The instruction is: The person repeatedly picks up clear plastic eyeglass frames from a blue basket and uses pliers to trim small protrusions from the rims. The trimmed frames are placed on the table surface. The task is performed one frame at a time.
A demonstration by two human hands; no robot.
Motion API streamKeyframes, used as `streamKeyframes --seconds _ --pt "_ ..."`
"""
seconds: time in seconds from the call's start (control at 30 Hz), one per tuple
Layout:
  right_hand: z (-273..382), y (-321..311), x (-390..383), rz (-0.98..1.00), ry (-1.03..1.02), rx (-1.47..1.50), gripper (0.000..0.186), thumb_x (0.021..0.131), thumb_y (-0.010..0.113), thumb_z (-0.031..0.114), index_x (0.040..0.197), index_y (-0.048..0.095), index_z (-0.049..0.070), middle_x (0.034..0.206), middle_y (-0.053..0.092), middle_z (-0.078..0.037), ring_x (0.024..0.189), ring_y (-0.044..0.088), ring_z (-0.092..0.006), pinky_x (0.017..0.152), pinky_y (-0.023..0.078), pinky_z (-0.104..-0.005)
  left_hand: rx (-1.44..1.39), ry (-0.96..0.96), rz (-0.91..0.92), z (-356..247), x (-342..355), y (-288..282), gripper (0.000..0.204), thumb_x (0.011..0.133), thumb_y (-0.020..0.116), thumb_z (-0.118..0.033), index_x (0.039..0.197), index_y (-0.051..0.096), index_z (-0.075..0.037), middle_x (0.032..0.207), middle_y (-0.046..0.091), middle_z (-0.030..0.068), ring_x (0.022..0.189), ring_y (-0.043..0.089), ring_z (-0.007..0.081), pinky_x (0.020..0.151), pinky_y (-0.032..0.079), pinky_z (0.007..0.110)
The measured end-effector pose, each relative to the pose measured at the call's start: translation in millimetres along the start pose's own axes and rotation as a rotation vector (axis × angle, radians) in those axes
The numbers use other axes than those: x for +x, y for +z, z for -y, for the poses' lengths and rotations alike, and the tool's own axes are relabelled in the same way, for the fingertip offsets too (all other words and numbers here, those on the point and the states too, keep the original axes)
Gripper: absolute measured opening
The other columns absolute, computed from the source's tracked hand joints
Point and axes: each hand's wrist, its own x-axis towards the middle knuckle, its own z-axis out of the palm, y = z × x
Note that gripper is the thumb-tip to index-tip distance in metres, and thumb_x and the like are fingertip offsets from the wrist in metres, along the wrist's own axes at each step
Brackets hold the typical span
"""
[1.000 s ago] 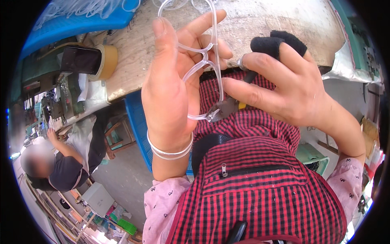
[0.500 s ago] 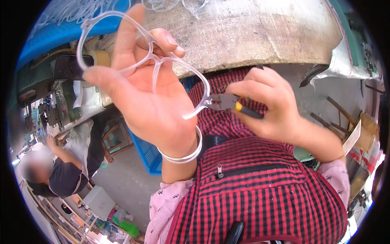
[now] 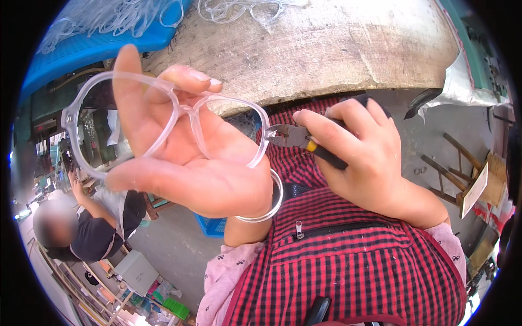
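Note:
A clear plastic eyeglass frame (image 3: pixel 187 108) without lenses is held up in front of me. My left hand (image 3: pixel 212 182) supports it, palm up, with the thumb at the lower edge of the left rim and the fingers behind. In my right hand (image 3: pixel 364 146) is a pair of cutting pliers (image 3: pixel 293 136) with dark jaws and black-and-yellow handles. The plier jaws meet the outer right corner of the frame. Whether they have closed on the plastic there is too small to tell. A white bangle (image 3: pixel 274 204) circles my left wrist.
A worn wooden bench (image 3: pixel 337 49) spans the far side, with more clear frames (image 3: pixel 239 11) at its back. A blue tray (image 3: pixel 147 43) heaped with clear frames stands far left. Wooden stools (image 3: pixel 462 168) are at right. Another person (image 3: pixel 92 233) works at lower left.
The frame has swung to face me more fully, its left rim moving left and down with my left hand. The pliers have shifted slightly left, still at the right corner.

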Motion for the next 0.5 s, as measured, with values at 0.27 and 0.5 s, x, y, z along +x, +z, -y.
streamKeyframes --seconds 0.27,0.5 --pt "-18.7 -12.2 -0.6 0.391 0.542 1.757 0.038 0.079 0.074 0.007 0.115 0.066 -0.002 0.084 0.064 -0.007 0.073 0.060 -0.0159 0.067 0.047 -0.0290 -0.105 0.018 0.000 9.3 -1.2 -8.6 0.094 0.101 0.030 -0.069 0.145 0.036 0.013 0.088 0.062 0.0158 0.087 0.058 0.0250 0.086 0.047 0.038" --pt "-11.9 -16.7 12.1 0.119 -0.106 0.282 0.050 0.066 0.075 0.000 0.116 0.072 0.009 0.085 0.062 -0.004 0.077 0.057 -0.0211 0.067 0.045 -0.0339 -0.369 -0.253 0.042 -2.9 -0.5 -18.1 0.087 0.103 0.031 -0.065 0.148 0.033 0.010 0.095 0.060 0.0170 0.089 0.057 0.0261 0.086 0.048 0.039"
